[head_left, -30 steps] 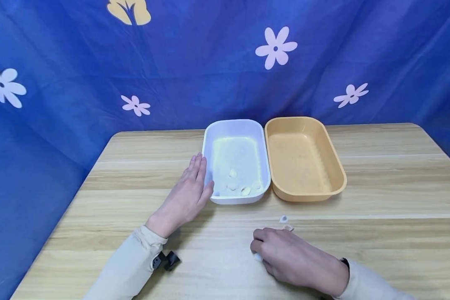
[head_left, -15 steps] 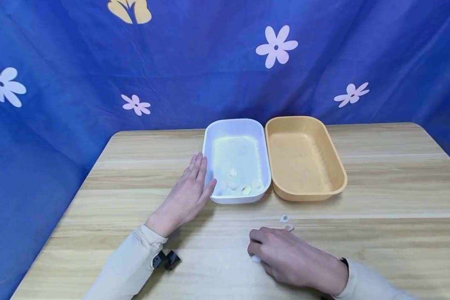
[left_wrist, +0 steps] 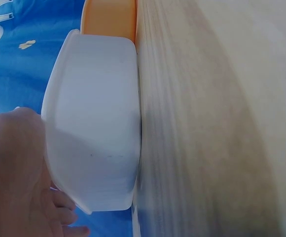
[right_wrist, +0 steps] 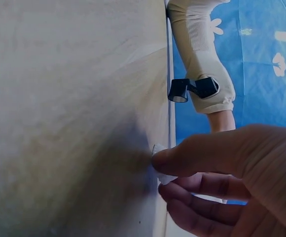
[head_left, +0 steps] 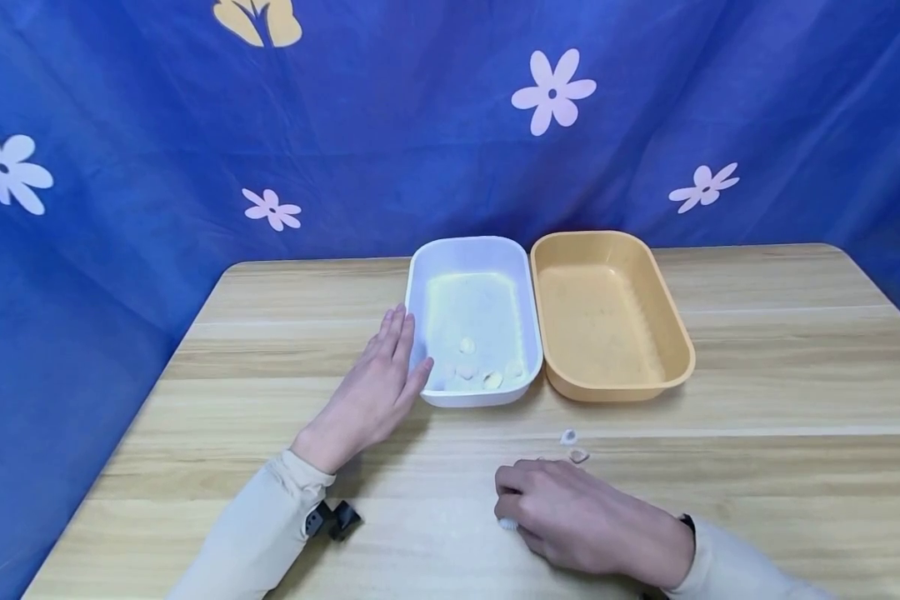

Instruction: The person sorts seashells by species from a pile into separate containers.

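My right hand (head_left: 573, 521) is low over the table, right of centre. Its thumb and fingers pinch a small white ribbed seashell (head_left: 507, 524); the right wrist view shows this shell (right_wrist: 163, 177) between thumb tip and fingertips, partly covered by them. Just beyond the hand lie a white shell (head_left: 568, 437) and a brownish-white shell (head_left: 578, 455). With fingers straight, my left hand (head_left: 367, 392) rests against the left side of a white plastic tray (head_left: 474, 400). Several pale shells, one of them a shell with a yellowish inside (head_left: 492, 381), lie near the tray's front end.
An orange-yellow tray (head_left: 618, 394) stands right beside the white one, with no shells visible in it. Both sit near the back of a wood-grain table (head_left: 780, 358). Behind hangs a blue cloth (head_left: 420, 125) with flower prints. Each wrist wears a dark band; the left carries a small camera (head_left: 342, 521).
My right hand has shifted slightly left with the shell between its fingers, uncovering more of the brownish-white shell. The left hand and both trays stay where they were.
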{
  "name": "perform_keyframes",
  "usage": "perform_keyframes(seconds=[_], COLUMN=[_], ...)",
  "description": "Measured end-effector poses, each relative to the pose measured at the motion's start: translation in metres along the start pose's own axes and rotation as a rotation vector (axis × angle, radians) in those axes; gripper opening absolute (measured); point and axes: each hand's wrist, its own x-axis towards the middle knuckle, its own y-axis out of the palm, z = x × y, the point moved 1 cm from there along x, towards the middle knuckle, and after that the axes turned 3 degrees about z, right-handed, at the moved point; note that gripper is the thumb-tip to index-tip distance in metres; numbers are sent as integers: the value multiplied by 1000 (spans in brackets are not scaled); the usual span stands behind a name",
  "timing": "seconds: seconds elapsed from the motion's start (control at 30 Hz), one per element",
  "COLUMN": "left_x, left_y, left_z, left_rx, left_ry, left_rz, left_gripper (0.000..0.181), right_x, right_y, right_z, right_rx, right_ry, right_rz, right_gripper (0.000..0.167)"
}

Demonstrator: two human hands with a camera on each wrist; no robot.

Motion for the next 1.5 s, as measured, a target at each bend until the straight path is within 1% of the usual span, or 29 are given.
perform_keyframes(seconds=[0.13, 0.23, 0.4, 0.5, 0.63, 0.73, 0.97, 1.03, 1.13, 1.27, 1.5], left_x=[0, 0, 0, 0, 0, -1, -3, -3, -3, -2, -1], left_y=[0, 0, 0, 0, 0, 0, 1, 2, 2, 1, 1], left_z=[0, 0, 0, 0, 0, 1, 2, 2, 2, 1, 0], left_rx=[-2, -1, -3, -7, -8, -7, -5, -4, -6, -7, -8], left_ry=[-2, 0, -3, -2, 2, -2, -7, -4, -3, -1, 2], left_rz=[0, -2, 3, 3, 3, 6, 4, 0, -2, -3, -5], left_gripper=[72, 72, 72, 72, 71, 71, 70, 70, 70, 71, 70], right_x=[0, 0, 1, 2, 4, 6, 13, 15, 19, 23, 28], right_y=[1, 1, -1, -4, -9, -14, -26, -28, -29, -28, -30], right_z=[-1, -2, -4, -7, -15, -22, -38, -41, -45, -50, -55], right_rx=[32, 45, 40, 39, 46, 65, 86, 81, 44, -4, 4], right_ry=[-6, -3, 4, 4, 4, 20, 89, 93, 92, 97, 115], right_rz=[-24, -38, -62, -112, -188, -219, -273, -300, -339, -364, -409], right_gripper=[24, 24, 16, 14, 17, 19, 19, 19, 18, 16, 14])
